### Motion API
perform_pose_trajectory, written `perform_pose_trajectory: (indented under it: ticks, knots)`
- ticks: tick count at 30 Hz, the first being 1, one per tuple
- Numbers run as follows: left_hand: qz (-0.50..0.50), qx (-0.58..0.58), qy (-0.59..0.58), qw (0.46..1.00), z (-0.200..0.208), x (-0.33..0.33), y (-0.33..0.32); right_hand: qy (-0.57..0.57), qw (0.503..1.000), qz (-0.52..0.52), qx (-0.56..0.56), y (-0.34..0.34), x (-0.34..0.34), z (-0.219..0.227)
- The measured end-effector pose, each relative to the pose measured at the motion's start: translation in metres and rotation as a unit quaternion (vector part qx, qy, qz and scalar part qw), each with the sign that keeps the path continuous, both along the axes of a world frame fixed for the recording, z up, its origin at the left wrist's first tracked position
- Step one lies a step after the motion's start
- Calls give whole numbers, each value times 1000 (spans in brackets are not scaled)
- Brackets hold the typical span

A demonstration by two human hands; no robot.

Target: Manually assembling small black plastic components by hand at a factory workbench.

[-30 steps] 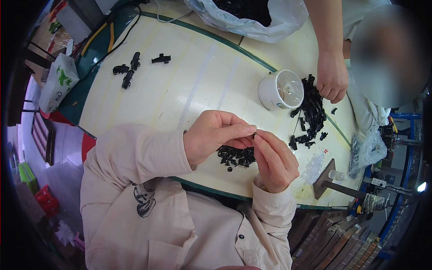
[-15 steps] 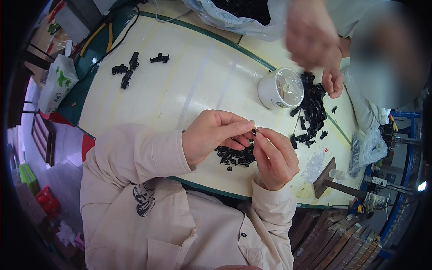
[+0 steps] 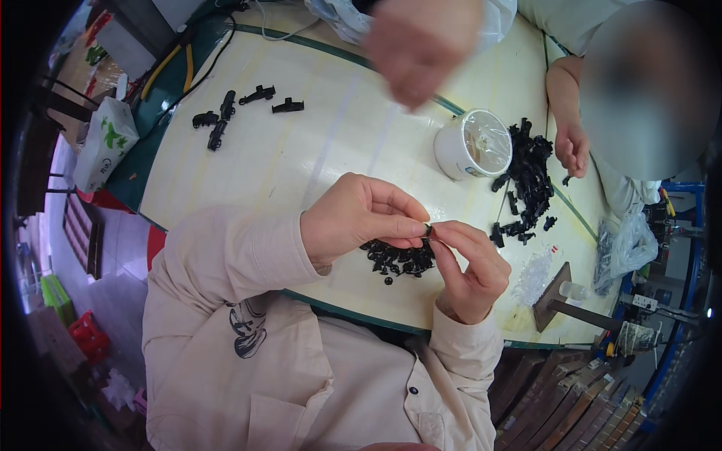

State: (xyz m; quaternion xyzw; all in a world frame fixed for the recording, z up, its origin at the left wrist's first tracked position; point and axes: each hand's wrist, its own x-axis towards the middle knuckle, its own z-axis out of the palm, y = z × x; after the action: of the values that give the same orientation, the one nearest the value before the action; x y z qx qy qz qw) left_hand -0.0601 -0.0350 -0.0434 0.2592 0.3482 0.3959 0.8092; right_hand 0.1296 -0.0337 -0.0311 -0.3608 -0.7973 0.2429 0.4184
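My left hand (image 3: 361, 218) and my right hand (image 3: 472, 267) meet over the near middle of the table. Thumb and fingers of both are pinched on a tiny black part (image 3: 428, 231); its exact kind is too small to tell. Right below them lies a heap of small black parts (image 3: 402, 260), partly covered by my left fingers. One round, wheel-like black piece (image 3: 388, 281) rests at the heap's near edge. At the far left lie several black pieces shaped like toy vehicles (image 3: 216, 135).
A white tub (image 3: 453, 150) with clear film inside stands right of centre, beside a larger black pile (image 3: 531, 169). Across the table, a co-worker's blurred hand (image 3: 425, 49) hangs above the surface; their other hand (image 3: 573, 148) is near the pile. A brown stand (image 3: 553, 297) sits at the right.
The co-worker's blurred hand has moved left. One more black vehicle-shaped piece lies in the far-left group. My hands stay pinched together, and the view has shifted slightly.
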Motion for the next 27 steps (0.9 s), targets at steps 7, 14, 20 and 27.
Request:
perform_pose_trajectory:
  ticks: [7,14,20,27]
  knots:
    - [8,49,82,995,3,3,-1,-29,998,47,-12,2,9,1]
    - [1,25,114,993,-2,8,2,-85,991,72,79,6,15,-2]
    - [46,51,131,989,0,19,6,-168,969,-55,174,56,28,21]
    - [69,138,220,963,-11,13,4,-327,919,-139,170,80,2,28]
